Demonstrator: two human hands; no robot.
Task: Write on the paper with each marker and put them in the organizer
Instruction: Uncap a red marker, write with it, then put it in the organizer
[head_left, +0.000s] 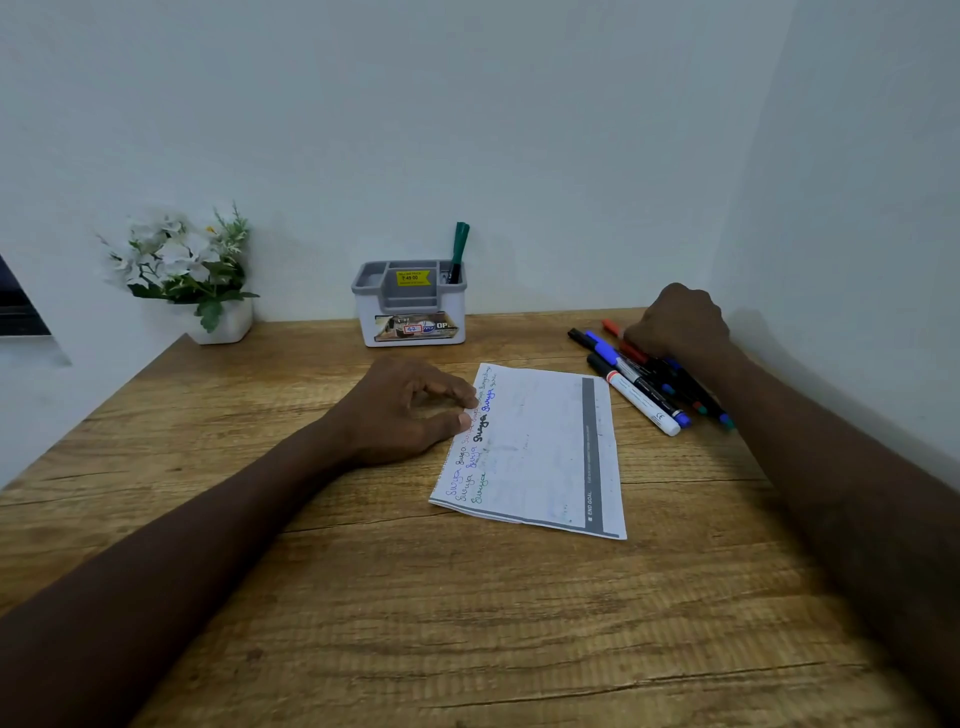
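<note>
While the left hand (410, 410) lies loosely curled, holding nothing, fingertips on the nine o'clock edge of the paper (540, 447), the right hand (675, 325) covers the markers (640, 396) at two o'clock, grip hidden; a green marker (460, 244) stands in the organizer (372, 322) at twelve

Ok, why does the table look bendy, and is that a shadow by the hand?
Head view: the wide lens bows the edges of the table; the right hand throws a soft grey shadow on the wall beside it; the white flowers look slightly blurry.
</note>
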